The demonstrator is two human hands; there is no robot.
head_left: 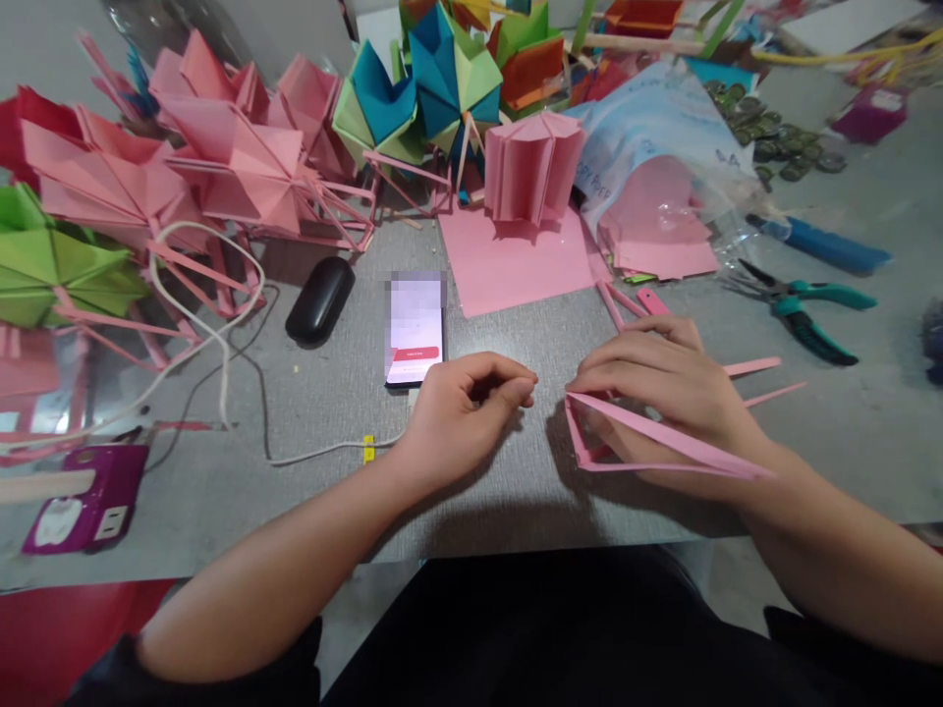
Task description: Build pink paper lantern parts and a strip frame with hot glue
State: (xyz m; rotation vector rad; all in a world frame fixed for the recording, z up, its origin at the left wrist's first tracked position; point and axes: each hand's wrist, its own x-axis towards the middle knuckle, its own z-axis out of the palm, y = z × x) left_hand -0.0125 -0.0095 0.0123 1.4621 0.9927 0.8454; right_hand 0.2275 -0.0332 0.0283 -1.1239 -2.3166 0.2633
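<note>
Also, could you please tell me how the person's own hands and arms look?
Both the left hand and the right hand are ungloved, and no watch or bracelet shows. The forearms are bare; a black sleeve shows near the left elbow.

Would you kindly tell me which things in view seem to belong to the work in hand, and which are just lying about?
Likely part of the work:
angular pink paper-strip frame, at the right hand
fluted pink paper piece
flat pink paper sheet

Probably just lying about:
black rectangular smartphone, screen lit
thin white cable by the smartphone
black oval case
purple boxy socket unit
</note>
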